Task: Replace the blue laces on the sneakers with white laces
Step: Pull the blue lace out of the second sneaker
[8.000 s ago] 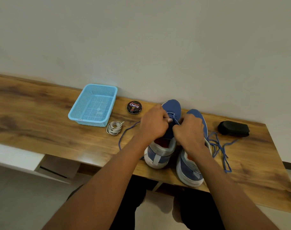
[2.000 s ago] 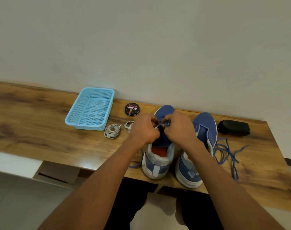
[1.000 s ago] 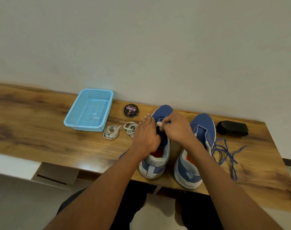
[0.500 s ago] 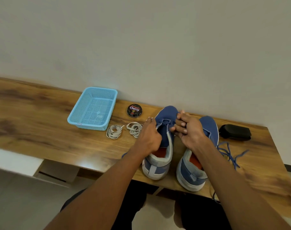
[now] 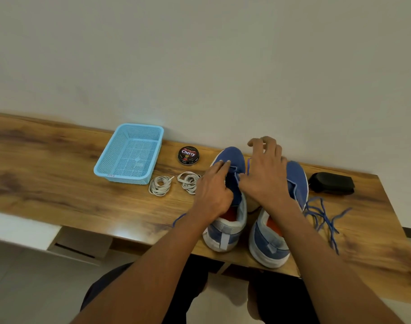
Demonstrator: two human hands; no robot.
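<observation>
Two blue sneakers stand side by side on the wooden surface (image 5: 59,183), heels toward the person; the left hand (image 5: 213,190) rests on the left sneaker (image 5: 230,183), its straight fingers laid along the top edge of the shoe's opening and its palm over the tongue area, gripping nothing that can be made out; the right hand (image 5: 265,174) is raised over the gap between the two shoes, its fingers spread and loosely curved toward the wall, and a thin blue lace (image 5: 248,167) runs up just beside its thumb side (whether the hand pinches that strand cannot be told); a short end of blue lace also shows on the surface below the left wrist, at the near edge; the right sneaker (image 5: 295,183) stands just beyond and under the right forearm, its red insole showing at the heel; a loose tangle of blue lace (image 5: 323,218) lies on the surface to the outer side of the right forearm, touching the right shoe's side; two coiled white laces (image 5: 161,185) (image 5: 189,181) lie just outside the left hand, the nearer coil almost touching its knuckles; beyond them sits a round black tin (image 5: 188,155) marked "Cherry", and farther out from the left hand a light blue mesh basket (image 5: 129,155); a black oblong object (image 5: 332,184) lies beyond the right sneaker, well apart from the right hand.
</observation>
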